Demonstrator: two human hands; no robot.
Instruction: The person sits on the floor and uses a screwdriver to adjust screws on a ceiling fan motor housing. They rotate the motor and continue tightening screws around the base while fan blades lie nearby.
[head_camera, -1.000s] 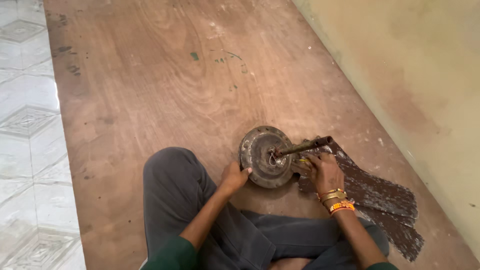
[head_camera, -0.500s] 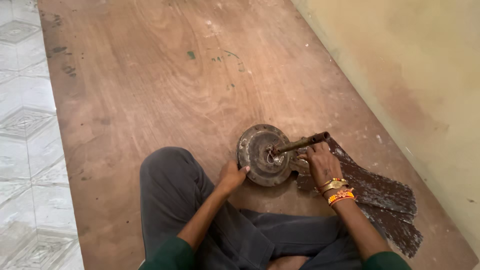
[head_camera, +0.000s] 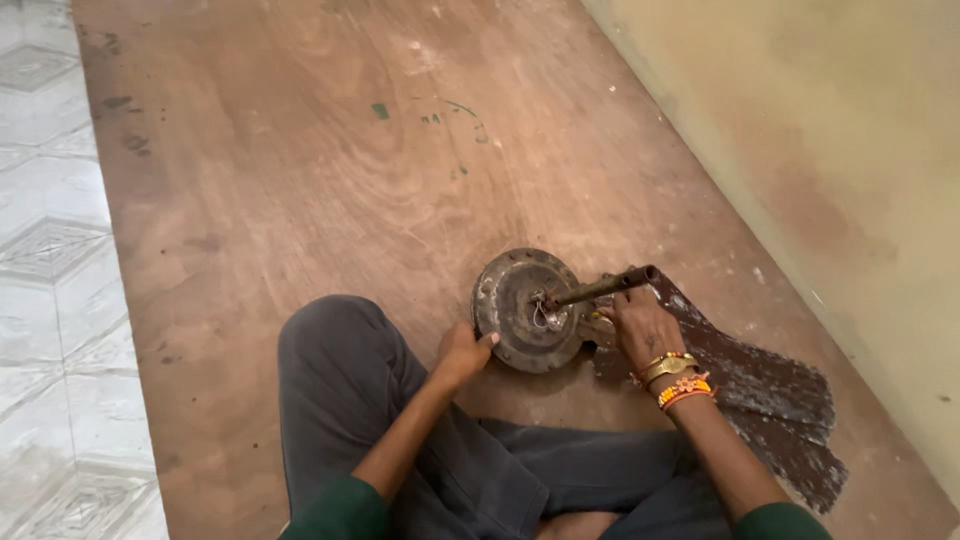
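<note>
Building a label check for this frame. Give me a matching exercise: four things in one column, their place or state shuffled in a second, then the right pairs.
Column one:
1. left hand
2. right hand
3. metal disc
4. rusty rod

Column two:
A. sticks out of the disc's centre, pointing right and up
B. lies on the brown wooden board
C. grips the disc's lower left rim
D. rests at the disc's right edge, below the rod, bangles on its wrist

Pairs: 1-C, 2-D, 3-B, 4-A
</note>
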